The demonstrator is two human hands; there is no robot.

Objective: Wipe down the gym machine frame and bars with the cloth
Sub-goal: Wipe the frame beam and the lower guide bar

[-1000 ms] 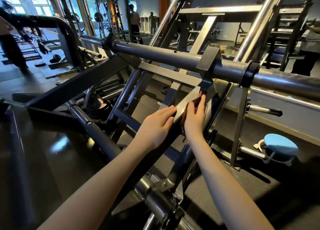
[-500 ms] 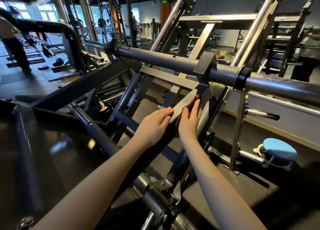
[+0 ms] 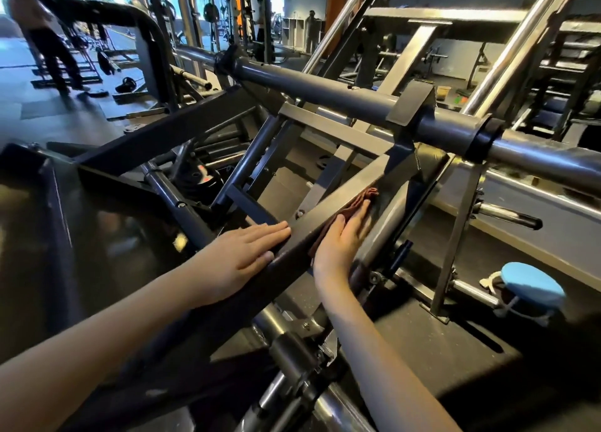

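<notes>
Dim commercial gym, dark rubber floor (image 3: 439,343), racks everywhere and a person (image 3: 48,41) standing way back by the windows. Up close it's all about one slanted square beam (image 3: 338,200) of the machine frame, running up toward the fat round crossbar (image 3: 325,96). The right hand (image 3: 341,246) has the brownish-red cloth (image 3: 361,200) flattened against the beam's right side face, fingers (image 3: 359,218) straight and together, not pinching anything, just palm pressure. That looks like the point: a flat hand spreads the cloth over the whole face, so one pass covers the full width. The top edge of the cloth pokes out past the fingertips, near the bracket where the beam meets the crossbar. The left hand (image 3: 240,252) lies flat on the opposite side of the beam a bit lower down, its fingers (image 3: 273,229) straight and close together, holding nothing. Best guess is it's there as a brace, giving the wiping hand something to push against. Judging by the layout, only this stretch of beam is being handled, and the crossbar and chrome rails have yet to be done. A blue-topped stool thing (image 3: 533,285) sits on the floor off to the right, well apart from all this.
</notes>
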